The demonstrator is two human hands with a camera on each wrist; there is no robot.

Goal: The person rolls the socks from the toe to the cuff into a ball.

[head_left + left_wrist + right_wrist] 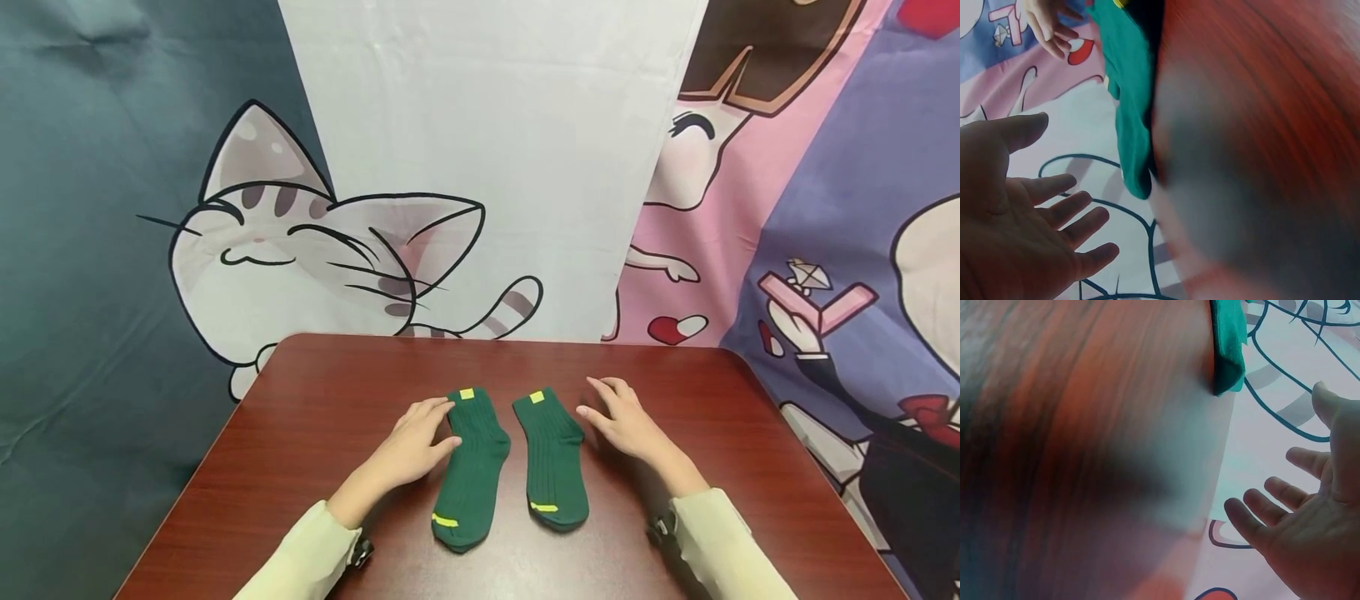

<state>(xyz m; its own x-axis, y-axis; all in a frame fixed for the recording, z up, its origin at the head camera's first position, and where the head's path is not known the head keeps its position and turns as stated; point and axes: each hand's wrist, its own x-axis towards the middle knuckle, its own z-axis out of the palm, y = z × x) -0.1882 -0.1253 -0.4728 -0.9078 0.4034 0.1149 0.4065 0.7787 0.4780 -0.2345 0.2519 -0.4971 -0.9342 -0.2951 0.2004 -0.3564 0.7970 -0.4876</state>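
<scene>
Two dark green ribbed socks lie flat and side by side in the head view, the left sock (474,467) and the right sock (553,458). Each has a yellow tab at the cuff and a yellow mark near the toe. My left hand (411,443) is beside the left sock, its fingertips overlapping the cuff edge in view. To the right of the other sock is my right hand (628,423), fingers spread. Both wrist views show an empty palm with the fingers apart from the green cloth (1132,94). Contact with the table is hard to judge.
The socks lie on a reddish-brown wooden table (360,367) with rounded far corners. Behind it hangs a printed cloth backdrop (487,100) with a cartoon cat and figures. Dark wrist devices (362,552) sit at the cream sleeves (307,550).
</scene>
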